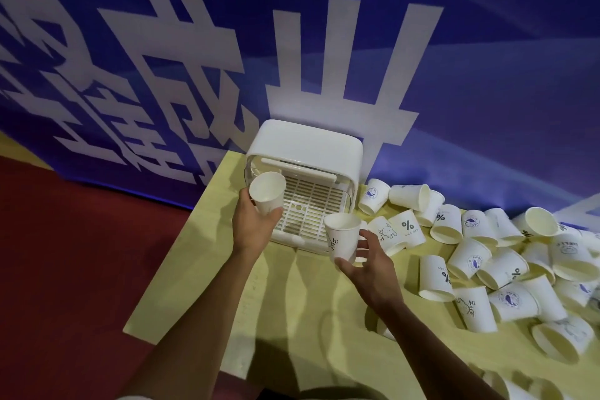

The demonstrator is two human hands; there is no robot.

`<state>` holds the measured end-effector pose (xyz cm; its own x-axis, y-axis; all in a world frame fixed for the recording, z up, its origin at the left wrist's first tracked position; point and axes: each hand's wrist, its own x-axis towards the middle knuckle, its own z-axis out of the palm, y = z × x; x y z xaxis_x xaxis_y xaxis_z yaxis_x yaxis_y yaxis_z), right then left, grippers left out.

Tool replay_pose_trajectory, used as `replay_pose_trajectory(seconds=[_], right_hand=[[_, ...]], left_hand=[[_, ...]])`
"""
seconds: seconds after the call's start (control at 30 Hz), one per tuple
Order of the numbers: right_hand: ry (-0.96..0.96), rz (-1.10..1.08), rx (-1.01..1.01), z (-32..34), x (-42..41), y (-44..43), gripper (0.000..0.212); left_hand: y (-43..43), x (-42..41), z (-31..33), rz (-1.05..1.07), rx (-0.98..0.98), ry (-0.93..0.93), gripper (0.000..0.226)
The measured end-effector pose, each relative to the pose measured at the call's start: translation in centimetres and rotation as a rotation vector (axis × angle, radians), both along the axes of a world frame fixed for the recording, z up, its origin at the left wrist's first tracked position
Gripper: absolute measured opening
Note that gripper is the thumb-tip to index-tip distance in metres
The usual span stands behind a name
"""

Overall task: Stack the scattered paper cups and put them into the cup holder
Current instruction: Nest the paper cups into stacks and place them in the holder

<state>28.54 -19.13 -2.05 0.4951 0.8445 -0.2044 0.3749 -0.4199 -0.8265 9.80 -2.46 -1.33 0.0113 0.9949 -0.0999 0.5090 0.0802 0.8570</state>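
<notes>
Cups fill both hands. The left hand has its fingers and thumb curled round a plain cup. This cup is tipped, so its open mouth faces up and toward the person. It is held in the air just in front of the left side of the cup holder. The right hand holds a second cup between thumb and fingers. That cup stands almost straight, mouth up, and has "Hi" and a little drawing on its side. It is near the front right corner of the cup holder.

The cup holder is a white box with round corners. It sits at the far left corner of the desk. Its front is open, and a white tray with slots shows inside.

A big pile of paper cups lies along the right side of the desk. Most are on their sides, touching each other. Some have "%" or small blue pictures on them.

Behind the desk is a blue wall with big white signs. A red floor is on the left.
</notes>
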Motion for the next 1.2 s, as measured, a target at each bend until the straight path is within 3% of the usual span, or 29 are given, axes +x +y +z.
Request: replay_pose_trajectory(seconds=[0.43,0.6,0.77,0.9,1.07,1.2], right_hand=[[-0.026,0.046,-0.048,0.2,0.2,2.2,0.065],[-0.051,0.094,-0.044,0.1,-0.4,3.3,0.066],[-0.061,0.119,-0.023,0.6,-1.3,4.3,0.066],[-0.046,0.138,0.020,1.0,-2.0,5.1,0.062],[-0.013,0.156,0.050,1.3,-3.0,5.5,0.058],[-0.014,0.174,0.074,1.7,-3.3,5.9,0.059]], left_hand=[[2.8,-0.6,-1.8,0.007,-0.060,0.186,0.081],[2.4,-1.0,-1.8,-0.006,-0.088,0.157,0.092],[1.2,-1.1,-0.8,0.008,0.135,0.105,0.080],[0.2,-0.3,1.0,-0.216,0.111,0.007,0.049],[-0.8,1.1,1.2,-0.483,-0.068,-0.019,0.081],[-0.9,1.4,1.7,-0.454,-0.060,-0.066,0.071]])
